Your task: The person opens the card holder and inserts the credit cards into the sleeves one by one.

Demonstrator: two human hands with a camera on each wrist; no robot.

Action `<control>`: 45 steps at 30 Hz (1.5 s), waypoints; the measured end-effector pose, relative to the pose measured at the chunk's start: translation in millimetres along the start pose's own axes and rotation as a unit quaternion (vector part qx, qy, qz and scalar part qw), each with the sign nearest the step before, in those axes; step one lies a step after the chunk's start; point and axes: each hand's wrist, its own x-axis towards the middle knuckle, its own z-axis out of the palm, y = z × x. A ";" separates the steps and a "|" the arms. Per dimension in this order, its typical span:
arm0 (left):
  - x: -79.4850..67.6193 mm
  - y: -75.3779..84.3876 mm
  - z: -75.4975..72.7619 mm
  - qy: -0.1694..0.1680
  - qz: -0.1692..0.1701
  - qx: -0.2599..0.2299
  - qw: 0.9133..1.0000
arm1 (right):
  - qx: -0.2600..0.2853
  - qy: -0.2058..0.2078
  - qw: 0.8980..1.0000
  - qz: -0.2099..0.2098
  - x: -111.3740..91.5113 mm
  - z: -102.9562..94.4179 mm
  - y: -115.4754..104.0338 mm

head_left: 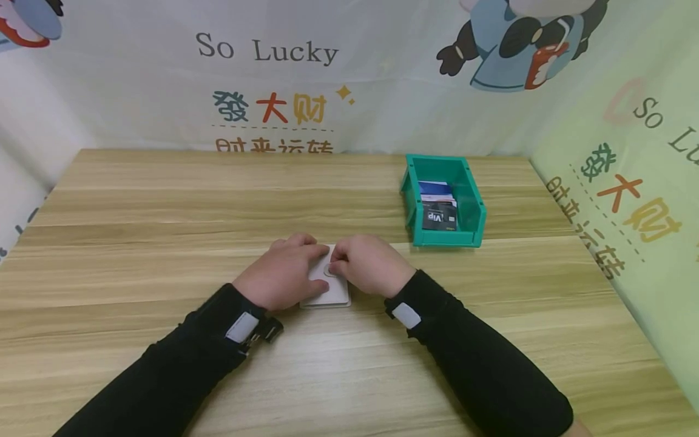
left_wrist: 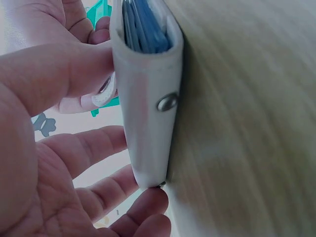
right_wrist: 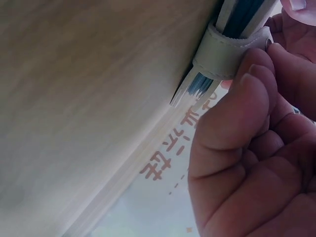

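Note:
A small white card holder (head_left: 334,295) lies on the table in front of me, bluish clear sleeves (left_wrist: 148,29) showing inside its cover in the left wrist view. My left hand (head_left: 281,273) holds it, thumb and fingers spread over its cover and at its edges. A metal snap stud (left_wrist: 167,102) sits on the spine. On the opposite side, my right hand (head_left: 372,265) pinches the end of the holder's white snap strap (right_wrist: 217,57) between thumb and forefinger. That strap wraps across the page edges, its round snap end lifted off the cover.
Behind my right hand stands a green plastic bin (head_left: 449,238) with several cards (head_left: 440,216) in it, a black "Vip" one on top. Printed white cloth (head_left: 382,115) hangs along the table's back and sides. The wooden tabletop (head_left: 164,200) extends around both arms.

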 end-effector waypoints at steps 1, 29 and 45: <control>0.0 0.0 -0.2 -0.001 0.000 0.000 1.000 | -0.001 0.000 1.000 0.002 0.3 0.1 -0.3; 0.6 -0.9 -1.3 0.003 0.005 0.007 1.000 | 0.079 -0.069 0.993 0.056 19.3 -7.2 2.2; 1.4 -0.6 -0.2 0.002 0.006 0.017 1.000 | 0.096 -0.083 0.990 0.065 23.0 -13.9 2.3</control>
